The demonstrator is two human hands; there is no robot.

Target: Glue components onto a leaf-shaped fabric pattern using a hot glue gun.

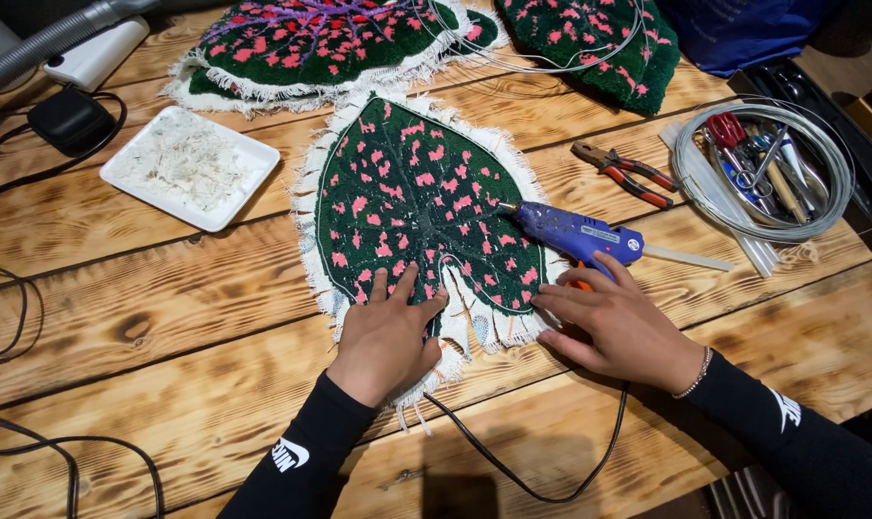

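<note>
A leaf-shaped tufted rug piece (407,192), dark green with pink spots and a white fringe, lies flat on the wooden table (167,308). My left hand (386,336) presses flat on its lower lobe, fingers spread. My right hand (614,322) rests beside the rug's right edge, fingers on the handle of a blue hot glue gun (575,234). The gun lies on the rug's right side with its nozzle pointing left onto the green pile and a glue stick sticking out to the right. Its black cord (542,485) loops toward the table's front edge.
A white tray of fluffy white yarn scraps (188,165) sits left of the rug. Two more tufted leaves (311,43) lie at the back. Red-handled pliers (628,173) and a wire coil around hand tools (763,173) sit right. Black cables (32,173) run along the left.
</note>
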